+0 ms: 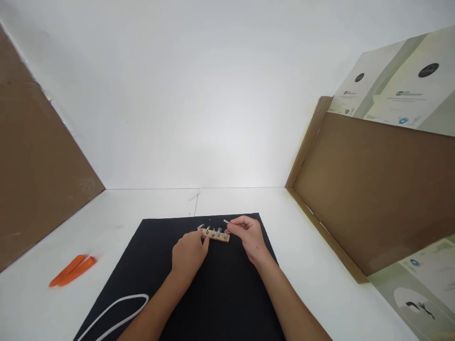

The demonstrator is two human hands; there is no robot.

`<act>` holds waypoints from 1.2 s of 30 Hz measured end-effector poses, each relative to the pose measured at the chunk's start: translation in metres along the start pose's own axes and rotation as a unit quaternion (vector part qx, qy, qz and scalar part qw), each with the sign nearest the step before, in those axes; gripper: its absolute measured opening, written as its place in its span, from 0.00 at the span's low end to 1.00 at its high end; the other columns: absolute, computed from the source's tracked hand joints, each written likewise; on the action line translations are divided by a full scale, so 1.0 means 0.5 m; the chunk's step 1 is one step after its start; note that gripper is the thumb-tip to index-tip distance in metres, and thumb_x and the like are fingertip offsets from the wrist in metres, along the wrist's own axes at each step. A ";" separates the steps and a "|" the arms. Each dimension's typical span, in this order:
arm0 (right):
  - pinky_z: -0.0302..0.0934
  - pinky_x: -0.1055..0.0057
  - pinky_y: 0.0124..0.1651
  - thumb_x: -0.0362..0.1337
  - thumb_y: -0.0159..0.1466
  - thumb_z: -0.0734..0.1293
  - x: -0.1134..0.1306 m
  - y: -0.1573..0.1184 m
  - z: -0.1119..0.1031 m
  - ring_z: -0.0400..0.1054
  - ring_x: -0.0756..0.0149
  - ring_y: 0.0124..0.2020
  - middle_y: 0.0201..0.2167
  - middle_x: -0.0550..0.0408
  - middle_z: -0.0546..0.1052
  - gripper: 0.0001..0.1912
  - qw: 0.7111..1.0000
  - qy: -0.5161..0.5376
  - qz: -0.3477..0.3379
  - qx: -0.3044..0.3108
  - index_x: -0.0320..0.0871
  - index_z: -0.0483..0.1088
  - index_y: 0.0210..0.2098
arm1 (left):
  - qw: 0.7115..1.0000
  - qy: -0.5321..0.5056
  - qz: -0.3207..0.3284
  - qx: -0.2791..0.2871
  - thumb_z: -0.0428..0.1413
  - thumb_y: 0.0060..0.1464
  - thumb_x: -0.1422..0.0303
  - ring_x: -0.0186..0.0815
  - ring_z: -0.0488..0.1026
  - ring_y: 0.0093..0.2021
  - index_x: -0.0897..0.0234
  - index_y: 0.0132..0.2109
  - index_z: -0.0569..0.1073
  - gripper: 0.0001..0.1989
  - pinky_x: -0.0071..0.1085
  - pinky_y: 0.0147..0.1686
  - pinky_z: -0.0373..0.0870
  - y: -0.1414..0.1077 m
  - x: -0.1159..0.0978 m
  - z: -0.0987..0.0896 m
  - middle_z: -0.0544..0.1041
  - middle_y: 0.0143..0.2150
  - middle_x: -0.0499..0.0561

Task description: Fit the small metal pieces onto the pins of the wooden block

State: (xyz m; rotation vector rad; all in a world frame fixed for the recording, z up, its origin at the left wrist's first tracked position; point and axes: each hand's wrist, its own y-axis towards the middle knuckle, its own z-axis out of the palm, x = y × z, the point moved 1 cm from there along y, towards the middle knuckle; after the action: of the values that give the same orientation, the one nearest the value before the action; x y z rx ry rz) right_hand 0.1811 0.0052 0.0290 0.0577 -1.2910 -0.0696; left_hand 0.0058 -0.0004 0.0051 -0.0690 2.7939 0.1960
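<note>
The small wooden strip (223,239) lay between the two hands, its left part at the fingertips of the left hand (189,248) and its right end just below and to the left of the fingers of the right hand (248,234). A row of small clear and metallic pieces (213,232) stood along it, some of them leaning; their exact make was too small to tell.

The likeliest trouble was the slim clear piece (226,221) slipping away, since only the right hand's fingertips had it and little of it showed. The strip could also have swung or tipped under a sideways push, because the left hand steadied it at one end only. A knuckle brushing the row might have knocked a leaning piece askew.

The strip's long axis ran from left to right across the space between the hands, slanting so that its right end came a little nearer the person. The slim piece pointed leftward and slightly away from the right fingertips.

The left hand was curled nearly closed, thumb and finger on the strip; the right was closed in a fine pinch on the slim piece. Beneath both hands spread a black mat (227,293) on the white tabletop (305,274). A white cable (132,297) looped beside the left forearm, and orange objects (73,271) lay well to the left of the left hand.
</note>
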 end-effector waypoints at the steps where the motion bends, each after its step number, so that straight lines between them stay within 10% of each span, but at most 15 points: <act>1: 0.65 0.67 0.36 0.38 0.49 0.77 0.001 0.000 0.001 0.74 0.63 0.27 0.22 0.55 0.79 0.10 1.000 0.002 0.001 0.001 0.41 0.75 0.26 | 1.000 -0.005 -0.006 0.012 0.51 0.58 0.59 0.46 0.76 0.32 0.58 0.31 0.79 0.15 0.31 0.28 0.61 -0.003 -0.001 0.000 0.80 0.31 0.55; 16: 0.66 0.66 0.37 0.38 0.46 0.78 0.002 -0.001 0.004 0.74 0.63 0.27 0.22 0.56 0.78 0.10 1.000 0.012 0.007 0.005 0.42 0.75 0.25 | 0.984 -0.172 0.035 0.000 0.52 0.58 0.62 0.37 0.73 0.27 0.57 0.46 0.80 0.14 0.28 0.27 0.59 0.006 -0.008 0.036 0.76 0.24 0.47; 36: 0.66 0.67 0.36 0.40 0.49 0.77 -0.007 0.002 -0.001 0.74 0.63 0.27 0.21 0.56 0.78 0.11 1.000 0.004 -0.003 0.009 0.42 0.75 0.26 | 0.979 -0.158 0.105 -0.069 0.50 0.59 0.67 0.33 0.69 0.25 0.60 0.32 0.75 0.11 0.26 0.28 0.59 -0.003 -0.015 0.025 0.72 0.23 0.46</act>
State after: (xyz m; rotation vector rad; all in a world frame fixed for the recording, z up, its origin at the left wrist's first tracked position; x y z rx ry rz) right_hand 0.1807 0.0066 0.0255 0.0776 -1.2844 -0.0623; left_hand 0.0169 -0.0001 -0.0045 0.2074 2.4639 0.4141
